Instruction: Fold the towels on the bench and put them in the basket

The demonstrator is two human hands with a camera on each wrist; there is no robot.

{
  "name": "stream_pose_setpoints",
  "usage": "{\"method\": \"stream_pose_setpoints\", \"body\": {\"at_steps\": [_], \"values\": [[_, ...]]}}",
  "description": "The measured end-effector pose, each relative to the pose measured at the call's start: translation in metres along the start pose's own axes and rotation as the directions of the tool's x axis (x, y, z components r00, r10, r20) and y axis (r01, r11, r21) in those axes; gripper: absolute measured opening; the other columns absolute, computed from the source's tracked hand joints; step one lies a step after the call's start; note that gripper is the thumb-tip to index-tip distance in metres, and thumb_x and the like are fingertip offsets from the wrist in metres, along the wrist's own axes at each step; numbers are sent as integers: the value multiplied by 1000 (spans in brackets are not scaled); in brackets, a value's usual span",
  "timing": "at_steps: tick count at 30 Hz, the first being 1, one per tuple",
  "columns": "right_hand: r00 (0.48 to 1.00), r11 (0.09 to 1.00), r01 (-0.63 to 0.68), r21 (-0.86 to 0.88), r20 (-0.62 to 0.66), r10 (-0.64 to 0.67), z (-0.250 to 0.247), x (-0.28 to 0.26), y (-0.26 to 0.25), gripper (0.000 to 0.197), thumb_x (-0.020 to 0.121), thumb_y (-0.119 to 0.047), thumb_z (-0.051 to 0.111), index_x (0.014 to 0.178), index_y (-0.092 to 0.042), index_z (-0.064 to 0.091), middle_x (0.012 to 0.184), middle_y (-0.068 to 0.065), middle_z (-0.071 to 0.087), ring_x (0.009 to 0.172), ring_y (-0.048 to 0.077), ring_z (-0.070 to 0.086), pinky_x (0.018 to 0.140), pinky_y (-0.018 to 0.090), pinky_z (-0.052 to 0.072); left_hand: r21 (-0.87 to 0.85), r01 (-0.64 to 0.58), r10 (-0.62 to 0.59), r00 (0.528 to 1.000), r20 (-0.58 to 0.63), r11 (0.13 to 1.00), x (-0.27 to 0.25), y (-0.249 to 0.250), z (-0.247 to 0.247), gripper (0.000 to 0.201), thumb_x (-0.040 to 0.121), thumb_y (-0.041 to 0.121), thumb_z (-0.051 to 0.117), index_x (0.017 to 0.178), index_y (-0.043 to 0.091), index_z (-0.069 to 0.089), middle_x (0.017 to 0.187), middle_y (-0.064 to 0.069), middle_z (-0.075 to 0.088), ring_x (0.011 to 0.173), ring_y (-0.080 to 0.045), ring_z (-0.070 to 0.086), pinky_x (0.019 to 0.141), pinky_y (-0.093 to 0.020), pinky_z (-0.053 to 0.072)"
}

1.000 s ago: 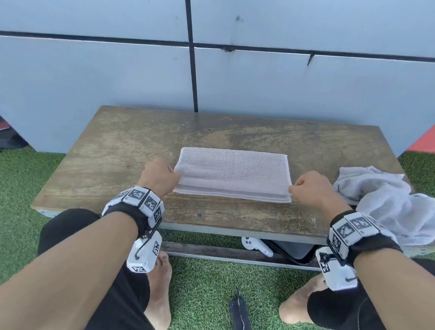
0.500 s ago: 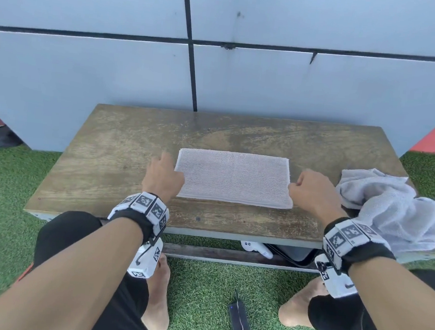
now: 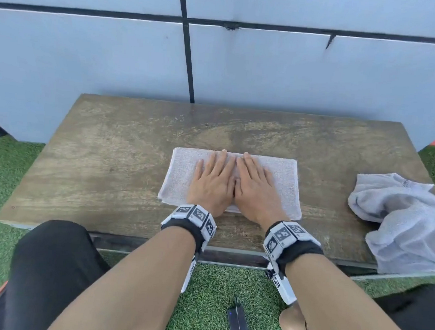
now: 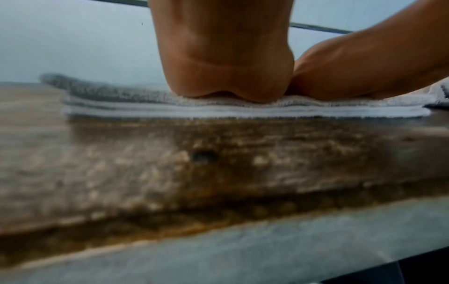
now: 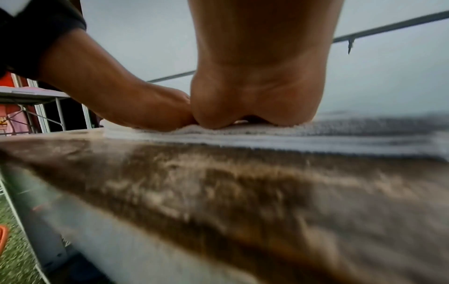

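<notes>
white folded towel (image 3: 283, 181) lies flat under both hands, left hand (image 3: 213, 181) beside right hand (image 3: 255, 186).

Middle of the folded towel (image 3: 178, 177) hidden from us under both palms, crumpled towel (image 3: 403, 220) cut off at our right edge, bench (image 4: 170, 163) blurred in our wrist views, fingers unseen there.

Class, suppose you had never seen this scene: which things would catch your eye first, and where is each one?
First, the left hand and right hand, pressed flat side by side on the folded towel in the middle of the wooden bench. Next, the crumpled towel heaped at the bench's right end, partly hanging over the near edge.
</notes>
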State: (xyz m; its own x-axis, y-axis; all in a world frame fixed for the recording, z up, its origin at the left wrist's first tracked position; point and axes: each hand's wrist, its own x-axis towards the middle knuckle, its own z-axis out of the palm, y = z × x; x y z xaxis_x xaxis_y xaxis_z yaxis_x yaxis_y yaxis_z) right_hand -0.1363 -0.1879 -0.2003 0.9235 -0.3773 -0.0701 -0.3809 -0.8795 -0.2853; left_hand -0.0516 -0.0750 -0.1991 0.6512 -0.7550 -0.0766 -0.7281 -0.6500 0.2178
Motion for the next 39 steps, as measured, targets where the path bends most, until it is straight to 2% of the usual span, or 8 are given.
{"method": "stream_pose_setpoints", "body": {"at_steps": [2,6,18,26,33,39], "values": [[1000,999,3,-42,-26,-4,5,-2,3,59,106,-40,12,161,-21,4,169,-4,-4,155,12,-8,126,43,-1,-4,5,-5,1000,-25,1000,-1,-1,3,57,106,40,13,161,28,2,169,4,-6,155,-20,-8,125,-47,-3],[999,999,-8,-35,-54,6,8,-2,3,58,106,-40,13,161,-24,5,169,-6,-4,154,11,-9,126,44,-2,-24,18,-20,997,-71,1000,-1,-2,4,56,106,40,15,161,29,8,169,5,-1,155,-19,-5,125,-46,-3],[996,998,-59,-9,-66,58,4,-5,8,61,103,-46,17,161,-28,8,169,-6,-2,155,14,-7,126,44,-3,-74,37,-43,996,-77,997,-2,-17,3,59,105,49,16,160,32,7,169,6,-2,155,-16,-7,126,-43,-5],[992,993,-111,-42,-65,108,0,-8,23,72,100,-63,14,161,-27,2,169,-7,-6,155,12,-9,126,42,-3,-82,67,-74,994,-83,994,-6,-40,1,58,106,49,14,161,31,6,169,7,-2,155,-14,-8,125,-40,-7],[985,986,-163,-42,-61,160,-3,-12,31,77,98,-64,12,161,-22,0,169,-7,-8,154,11,-11,126,40,-3,-92,91,-99,992,-78,992,-7,-52,-1,59,105,48,13,161,30,5,169,6,-3,155,-13,-8,125,-39,-7],[975,975,-214,-57,-73,210,-2,-13,34,80,98,-63,14,161,-16,-2,169,-2,-8,155,14,-9,126,41,-2,-67,116,-122,989,-85,991,-11,-58,-3,60,105,47,13,161,27,3,169,5,-3,155,-12,-7,126,-39,-7]]}}
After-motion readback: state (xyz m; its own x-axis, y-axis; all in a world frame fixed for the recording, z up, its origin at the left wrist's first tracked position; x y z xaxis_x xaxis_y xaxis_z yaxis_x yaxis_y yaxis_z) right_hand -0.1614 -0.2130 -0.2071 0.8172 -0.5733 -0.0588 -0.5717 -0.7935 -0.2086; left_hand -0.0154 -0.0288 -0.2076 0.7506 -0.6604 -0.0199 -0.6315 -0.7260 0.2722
